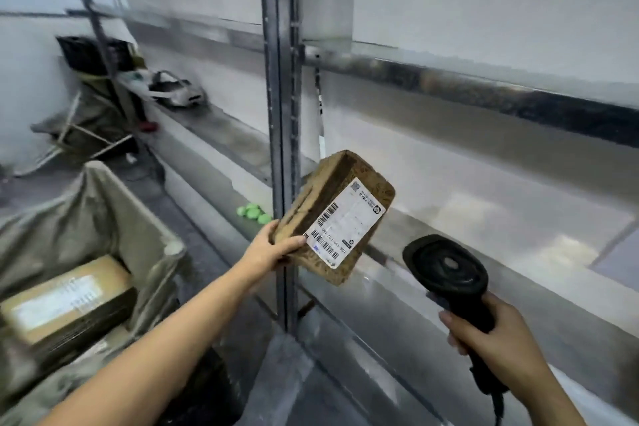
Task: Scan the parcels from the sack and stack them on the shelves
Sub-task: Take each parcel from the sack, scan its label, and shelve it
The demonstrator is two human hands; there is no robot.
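Note:
My left hand (273,245) grips the lower left corner of a small brown cardboard parcel (318,197), held up tilted in front of the metal shelf post (281,79). Its white barcode label (345,223) faces me. My right hand (498,339) holds a black handheld scanner (446,266) by the handle, its head just right of and below the parcel, a short gap apart. At lower left the grey sack (103,204) stands open with a larger labelled cardboard parcel (65,297) inside.
Grey metal shelves (484,86) run across the right and back. Small green objects (254,213) lie on a lower shelf behind the post. A white bagged item (179,93) lies on the far shelf. A folded cart and bags (90,121) stand at the far left.

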